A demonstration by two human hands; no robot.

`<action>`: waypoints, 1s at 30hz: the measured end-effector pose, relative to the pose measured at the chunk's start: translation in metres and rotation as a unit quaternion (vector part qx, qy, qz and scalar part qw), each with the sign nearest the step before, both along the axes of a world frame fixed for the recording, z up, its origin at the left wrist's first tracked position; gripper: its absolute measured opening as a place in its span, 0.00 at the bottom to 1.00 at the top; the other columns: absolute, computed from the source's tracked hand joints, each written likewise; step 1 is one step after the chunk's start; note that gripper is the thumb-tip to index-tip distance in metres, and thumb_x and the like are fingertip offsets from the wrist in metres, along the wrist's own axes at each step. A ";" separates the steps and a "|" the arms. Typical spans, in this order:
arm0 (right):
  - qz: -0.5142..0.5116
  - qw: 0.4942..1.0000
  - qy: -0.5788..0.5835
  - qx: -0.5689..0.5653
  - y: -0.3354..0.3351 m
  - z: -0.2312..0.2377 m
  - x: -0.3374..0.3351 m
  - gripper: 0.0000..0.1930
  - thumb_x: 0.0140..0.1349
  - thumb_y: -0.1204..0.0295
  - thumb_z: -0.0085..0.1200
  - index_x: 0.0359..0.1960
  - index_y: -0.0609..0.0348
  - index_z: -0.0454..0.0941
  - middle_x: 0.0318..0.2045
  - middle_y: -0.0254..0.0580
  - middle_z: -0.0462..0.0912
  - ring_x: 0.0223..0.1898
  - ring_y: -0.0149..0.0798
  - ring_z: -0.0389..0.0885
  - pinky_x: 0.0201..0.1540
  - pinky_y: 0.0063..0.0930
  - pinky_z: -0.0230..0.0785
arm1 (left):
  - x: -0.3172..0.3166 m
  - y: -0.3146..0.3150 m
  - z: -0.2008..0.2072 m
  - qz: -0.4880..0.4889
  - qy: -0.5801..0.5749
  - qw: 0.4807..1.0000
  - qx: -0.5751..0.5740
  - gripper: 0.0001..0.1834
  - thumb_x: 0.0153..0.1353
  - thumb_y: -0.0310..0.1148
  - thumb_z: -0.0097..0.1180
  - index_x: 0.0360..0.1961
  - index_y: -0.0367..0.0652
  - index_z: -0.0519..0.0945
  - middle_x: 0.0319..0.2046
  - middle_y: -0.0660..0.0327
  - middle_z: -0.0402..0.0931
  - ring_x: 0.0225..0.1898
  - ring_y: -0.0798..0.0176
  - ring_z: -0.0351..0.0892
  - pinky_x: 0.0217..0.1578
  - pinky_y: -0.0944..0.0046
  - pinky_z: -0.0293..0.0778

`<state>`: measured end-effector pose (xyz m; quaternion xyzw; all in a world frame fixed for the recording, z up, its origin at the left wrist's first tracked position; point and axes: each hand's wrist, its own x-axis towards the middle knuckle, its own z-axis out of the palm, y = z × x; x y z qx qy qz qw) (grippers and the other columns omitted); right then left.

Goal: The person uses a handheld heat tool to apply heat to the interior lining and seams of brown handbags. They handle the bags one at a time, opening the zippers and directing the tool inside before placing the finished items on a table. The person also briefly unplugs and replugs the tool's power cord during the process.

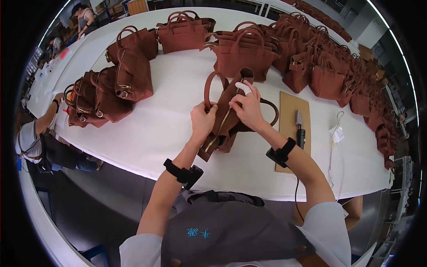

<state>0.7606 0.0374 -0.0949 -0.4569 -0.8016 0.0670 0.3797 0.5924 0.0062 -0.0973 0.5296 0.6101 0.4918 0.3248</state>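
Note:
A reddish-brown leather handbag (227, 143) is at the middle of the white table, tilted, with its two looped handles spread to either side. Along its top runs a gold-toothed zipper (212, 143). My left hand (204, 119) is closed on the bag's left side, at the foot of the left handle (207, 91). My right hand (249, 108) pinches the bag's top edge beside the zipper; what lies between those fingertips is partly hidden. One right finger wears a white cover (243, 87).
Finished-looking brown handbags stand at the left (133, 73), back (244, 55) and right (329, 75). To my right, a corded tool with a black handle and metal tip (300, 133) lies on a cardboard sheet (288, 107). Beyond it is a white tag (337, 134). A person (33, 138) works at far left.

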 end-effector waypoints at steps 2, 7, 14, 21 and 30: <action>0.021 0.999 0.033 -0.032 -0.035 0.000 -0.013 0.04 0.51 0.70 0.59 0.24 0.57 0.80 0.54 0.50 0.71 0.64 0.52 0.56 0.65 0.55 0.39 | 0.000 0.001 -0.001 0.006 -0.041 0.999 -0.002 0.09 0.54 0.30 0.57 0.30 0.33 0.81 0.18 0.55 0.77 0.20 0.67 0.74 0.25 0.64 0.69; 0.066 0.993 0.087 -0.047 -0.093 0.019 -0.030 0.04 0.53 0.71 0.59 0.26 0.57 0.80 0.53 0.44 0.71 0.63 0.49 0.57 0.65 0.51 0.41 | -0.001 0.006 -0.002 -0.014 -0.043 0.999 -0.003 0.08 0.53 0.30 0.57 0.30 0.34 0.81 0.19 0.57 0.78 0.20 0.69 0.73 0.25 0.66 0.69; 0.129 0.964 0.219 -0.080 -0.117 0.039 -0.062 0.03 0.51 0.75 0.59 0.25 0.60 0.78 0.47 0.43 0.73 0.56 0.47 0.65 0.60 0.43 0.50 | -0.007 0.012 0.005 -0.122 -0.052 0.989 -0.060 0.11 0.54 0.34 0.60 0.30 0.36 0.79 0.19 0.62 0.75 0.21 0.70 0.70 0.25 0.68 0.68; 0.230 0.963 0.139 -0.016 -0.126 0.066 -0.073 0.04 0.53 0.76 0.57 0.25 0.60 0.75 0.42 0.42 0.76 0.53 0.47 0.69 0.52 0.36 0.60 | -0.011 0.016 0.018 -0.248 0.034 0.962 -0.111 0.08 0.49 0.28 0.63 0.30 0.36 0.79 0.20 0.59 0.77 0.24 0.67 0.76 0.28 0.66 0.72; -0.060 0.989 0.133 -0.017 0.095 0.107 0.013 0.24 0.59 0.66 0.54 0.55 0.63 0.66 0.50 0.53 0.74 0.50 0.47 0.74 0.52 0.34 0.67 | -0.088 0.054 0.045 -0.546 0.017 0.794 -0.269 0.15 0.49 0.27 0.66 0.38 0.40 0.77 0.33 0.66 0.78 0.37 0.70 0.76 0.43 0.70 0.71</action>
